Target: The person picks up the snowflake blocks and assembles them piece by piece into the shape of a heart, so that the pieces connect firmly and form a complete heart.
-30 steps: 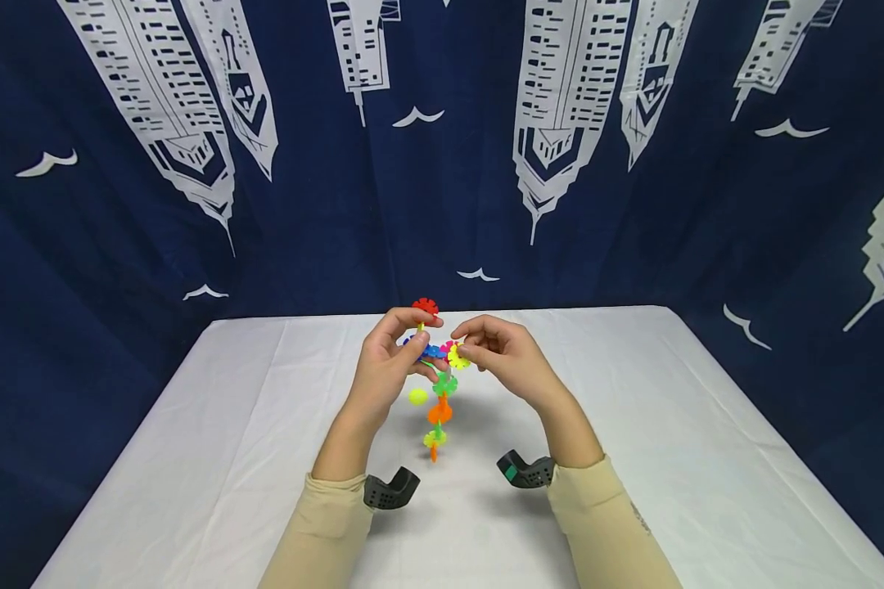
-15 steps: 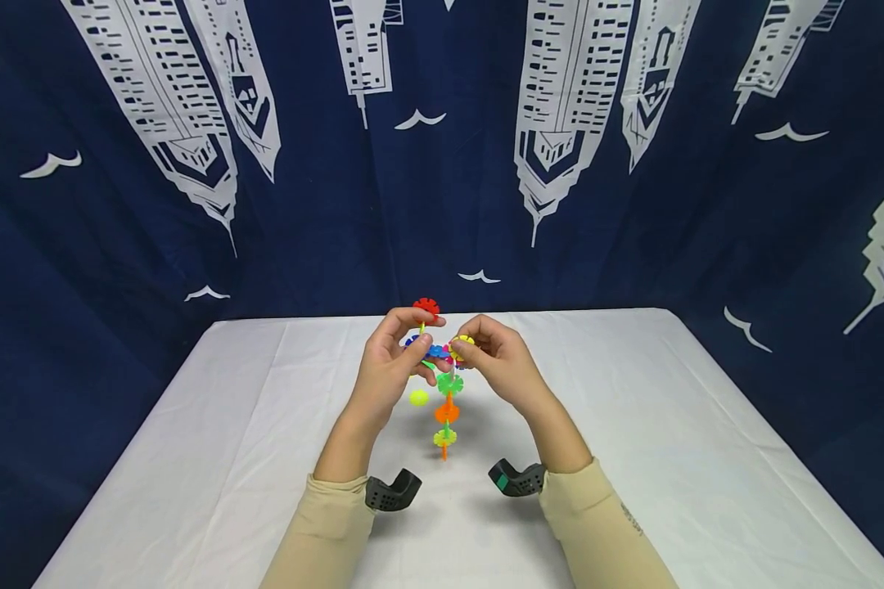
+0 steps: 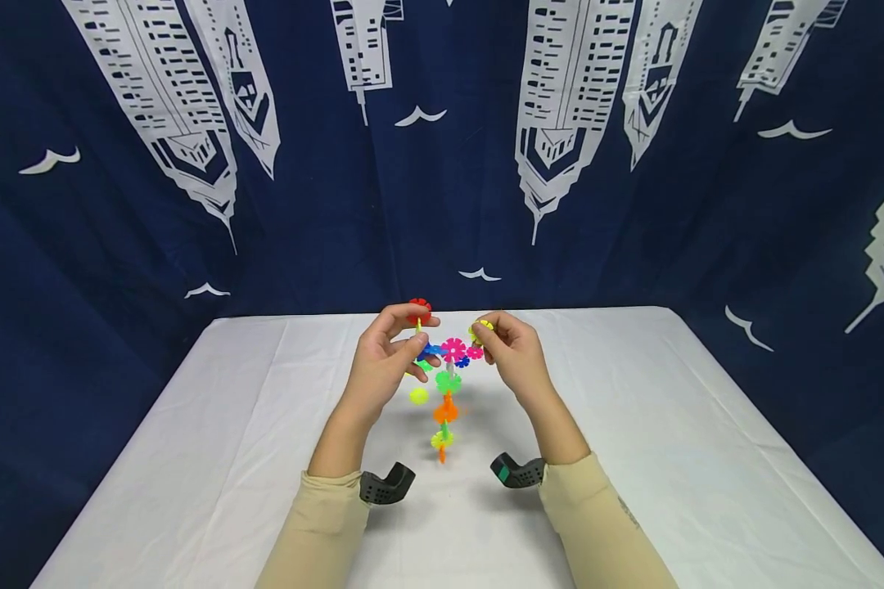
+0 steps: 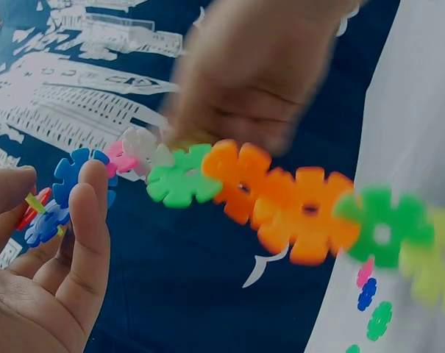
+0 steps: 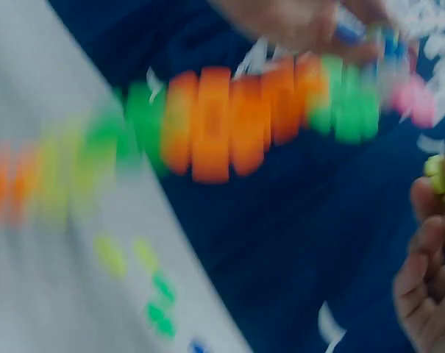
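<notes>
My left hand (image 3: 385, 352) grips the upper end of a chain of flower-shaped plastic discs by its blue discs (image 4: 76, 176). A red disc (image 3: 420, 310) sticks up at the tip of this end. From a pink disc (image 3: 453, 350), the chain hangs through a green disc (image 3: 448, 382), orange discs (image 3: 445, 412) and a yellow-green disc (image 3: 442, 440). To the right of the chain and apart from it, my right hand (image 3: 517, 353) pinches a yellow flower disc (image 3: 481, 330) between thumb and fingers. The right wrist view is blurred.
Small loose discs lie on the white-covered table (image 3: 265, 458), among them a yellow one (image 3: 418, 396) and, in the left wrist view, a green one (image 4: 380, 321). Behind the table hangs a dark blue printed curtain (image 3: 427, 204).
My right hand has drawn back to the right with the yellow disc, away from the pink disc it was up against. The left hand keeps its grip, and the chain has swung slightly.
</notes>
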`<state>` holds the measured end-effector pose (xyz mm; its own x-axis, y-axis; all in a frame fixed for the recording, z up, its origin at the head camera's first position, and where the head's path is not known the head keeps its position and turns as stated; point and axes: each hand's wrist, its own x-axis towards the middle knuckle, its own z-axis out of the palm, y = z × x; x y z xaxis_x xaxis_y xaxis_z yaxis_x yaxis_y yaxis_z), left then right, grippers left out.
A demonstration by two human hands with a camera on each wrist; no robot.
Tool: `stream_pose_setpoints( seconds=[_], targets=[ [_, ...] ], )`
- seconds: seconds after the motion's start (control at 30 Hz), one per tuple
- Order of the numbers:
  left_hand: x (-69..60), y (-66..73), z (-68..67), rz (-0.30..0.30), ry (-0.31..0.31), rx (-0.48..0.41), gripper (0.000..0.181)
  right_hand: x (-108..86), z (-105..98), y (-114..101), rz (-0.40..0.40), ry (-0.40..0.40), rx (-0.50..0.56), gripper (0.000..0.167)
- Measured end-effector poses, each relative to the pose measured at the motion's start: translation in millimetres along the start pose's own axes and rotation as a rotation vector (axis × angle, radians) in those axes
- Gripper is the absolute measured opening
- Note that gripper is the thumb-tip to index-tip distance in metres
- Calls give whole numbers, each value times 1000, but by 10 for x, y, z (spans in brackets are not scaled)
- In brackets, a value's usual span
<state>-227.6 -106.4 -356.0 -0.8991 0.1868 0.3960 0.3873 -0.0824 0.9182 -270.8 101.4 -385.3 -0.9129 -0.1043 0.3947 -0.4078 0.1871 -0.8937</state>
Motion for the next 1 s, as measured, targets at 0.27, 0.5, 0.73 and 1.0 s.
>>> stream_pose_setpoints(
  seconds=[0.27, 0.5, 0.73, 1.0],
  targets=[
    [-17, 7, -25, -20, 15, 11, 33, 6, 34, 712, 248, -265, -364, 17],
    [7, 15, -14, -4, 17, 15, 43, -42, 39, 862, 254, -273, -484, 7],
    [15, 24, -1, -17, 5, -15, 53, -40, 48, 866, 195, -267, -671, 10],
    [12, 2, 20, -17, -22, -43, 54, -16, -4, 823, 178, -223, -754, 17]
  ],
)
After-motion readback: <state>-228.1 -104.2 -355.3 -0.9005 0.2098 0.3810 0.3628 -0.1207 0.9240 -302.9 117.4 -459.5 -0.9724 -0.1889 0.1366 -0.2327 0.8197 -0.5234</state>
